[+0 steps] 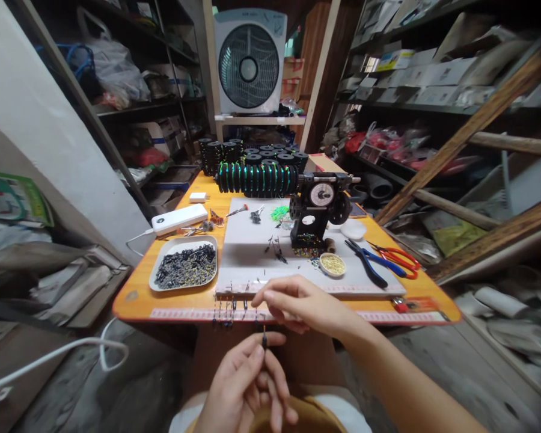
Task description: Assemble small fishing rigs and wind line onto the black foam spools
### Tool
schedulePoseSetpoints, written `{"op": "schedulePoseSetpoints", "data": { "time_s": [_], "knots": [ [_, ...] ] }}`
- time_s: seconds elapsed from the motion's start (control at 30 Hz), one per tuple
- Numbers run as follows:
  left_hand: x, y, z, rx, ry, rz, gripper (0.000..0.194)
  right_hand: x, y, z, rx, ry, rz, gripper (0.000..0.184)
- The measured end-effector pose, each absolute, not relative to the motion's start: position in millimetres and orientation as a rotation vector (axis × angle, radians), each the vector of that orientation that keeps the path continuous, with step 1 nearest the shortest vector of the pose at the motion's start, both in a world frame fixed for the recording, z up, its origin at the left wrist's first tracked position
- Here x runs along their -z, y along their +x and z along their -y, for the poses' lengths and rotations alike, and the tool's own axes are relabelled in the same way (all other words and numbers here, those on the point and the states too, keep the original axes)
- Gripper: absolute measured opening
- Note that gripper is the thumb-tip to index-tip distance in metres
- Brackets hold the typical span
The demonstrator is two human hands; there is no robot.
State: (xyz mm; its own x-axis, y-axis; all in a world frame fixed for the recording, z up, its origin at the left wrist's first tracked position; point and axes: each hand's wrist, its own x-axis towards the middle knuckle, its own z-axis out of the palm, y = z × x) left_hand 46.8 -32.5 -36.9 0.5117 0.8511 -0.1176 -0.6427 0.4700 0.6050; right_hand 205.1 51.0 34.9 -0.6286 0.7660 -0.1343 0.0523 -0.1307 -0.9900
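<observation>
My left hand point(243, 376) is in front of the table edge, thumb and finger pinched on a small dark cylindrical piece point(264, 340) with a thin, orange-tinged upper end. Just above it, my right hand point(297, 300) reaches in over the table edge, its fingertips closed together. A thin strand seems to hang below those fingertips, too fine to name. Left of my right hand, several thin wired pieces point(228, 310) with dark ends hang over the table's front edge. More dark pieces with wires point(277, 249) lie on the grey board point(246, 240).
A white tray point(215, 264) of small black pieces stands left. On the board are a black winding machine point(306, 210), a small dish point(332, 273) of gold bits and pliers point(369, 264). Orange-handled scissors point(403, 261) lie right; a power bank point(180, 219) lies left. Black spools point(270, 156) stand behind.
</observation>
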Motion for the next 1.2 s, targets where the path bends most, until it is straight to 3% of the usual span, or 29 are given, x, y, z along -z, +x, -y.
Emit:
{"op": "schedulePoseSetpoints", "data": {
  "time_s": [0.33,0.77,1.2],
  "knots": [
    [49,52,51,-1.016,0.567,-0.387,0.023,-8,198,-21,-1.984,-0.818,1.366,0.024],
    [39,54,60,-1.263,0.467,-0.496,0.019,20,178,-5,-2.047,-0.602,1.051,0.024],
    [30,52,60,-1.187,0.409,-0.439,0.016,21,178,-7,-2.129,-0.526,0.941,0.019]
  ]
}}
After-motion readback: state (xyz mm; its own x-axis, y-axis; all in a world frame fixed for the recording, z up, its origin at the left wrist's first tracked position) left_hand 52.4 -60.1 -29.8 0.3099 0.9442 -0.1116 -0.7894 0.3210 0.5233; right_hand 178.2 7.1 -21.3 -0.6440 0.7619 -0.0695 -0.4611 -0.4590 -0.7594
